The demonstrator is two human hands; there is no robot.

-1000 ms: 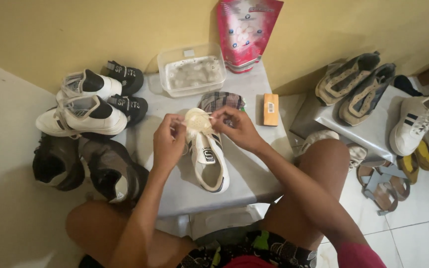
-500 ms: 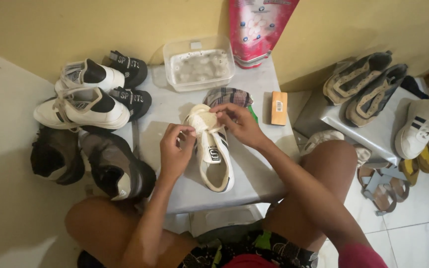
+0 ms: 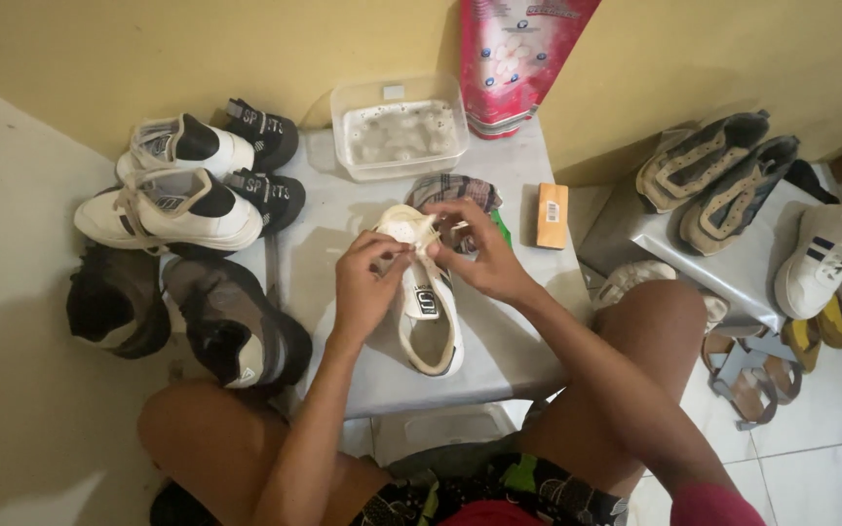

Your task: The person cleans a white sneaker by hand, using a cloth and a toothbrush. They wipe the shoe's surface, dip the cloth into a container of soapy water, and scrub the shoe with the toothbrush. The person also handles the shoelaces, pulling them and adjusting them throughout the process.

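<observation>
A cream-white sneaker (image 3: 428, 321) lies on a low grey table (image 3: 499, 360) with its toe pointing away from me. My left hand (image 3: 367, 287) and my right hand (image 3: 475, 255) meet over its front part, fingers pinched on the white lace (image 3: 423, 237) near the toe. Just behind the shoe lies a folded checked cloth (image 3: 455, 188), partly hidden by my right hand.
A clear plastic tub of soapy water (image 3: 400, 131), a pink pouch (image 3: 518, 58) and an orange block (image 3: 552, 215) are on the table. White-black sneakers (image 3: 182, 200) and dark shoes (image 3: 187, 312) lie left. Grey shoes (image 3: 713, 180), a white sneaker (image 3: 825, 258) and sandals (image 3: 752, 375) are right.
Both hands stay on the front of the sneaker; the left hand has shifted closer to the toe, next to the right hand. The view has tilted slightly.
</observation>
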